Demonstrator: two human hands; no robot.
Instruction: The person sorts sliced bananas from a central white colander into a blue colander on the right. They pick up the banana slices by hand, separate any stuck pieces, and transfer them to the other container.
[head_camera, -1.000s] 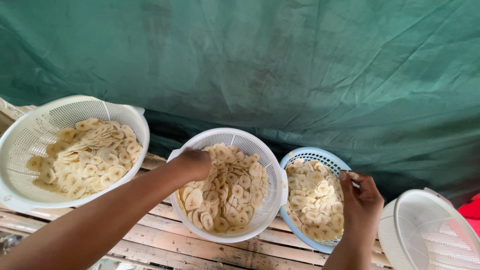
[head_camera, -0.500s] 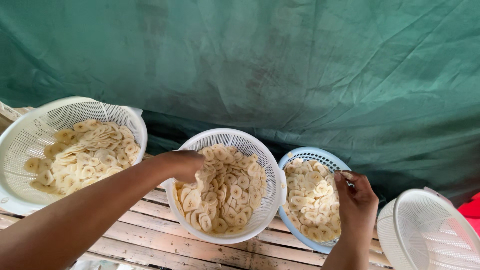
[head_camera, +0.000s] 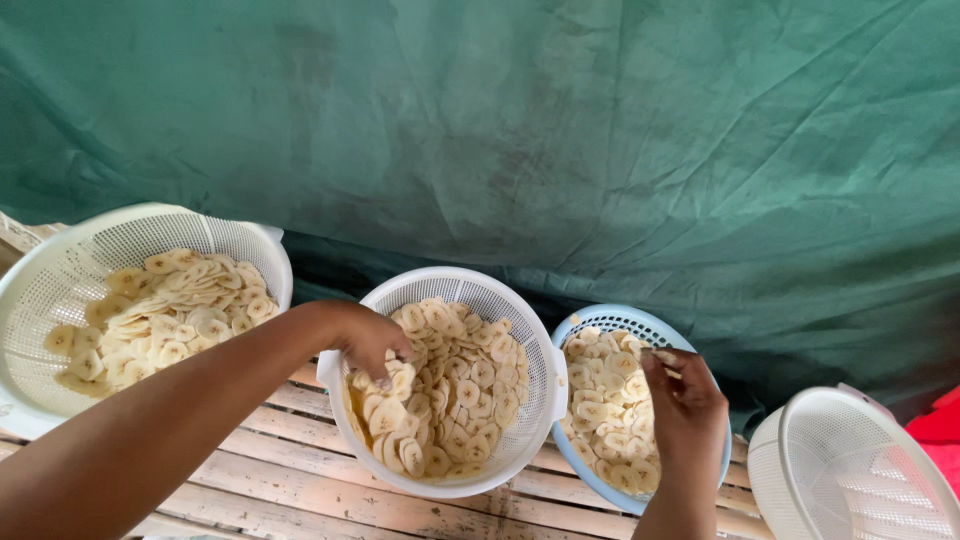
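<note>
Left hand (head_camera: 368, 338) clenched in white colander (head_camera: 520, 310) slices | right hand (head_camera: 685, 415) pinching blue colander (head_camera: 620, 318) slice

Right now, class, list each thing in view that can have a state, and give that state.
Left colander: part-filled with slices.
Middle colander: part-filled, left hand in slices.
Blue colander: holds slices, right hand over it.
Right white colander: empty.
</note>
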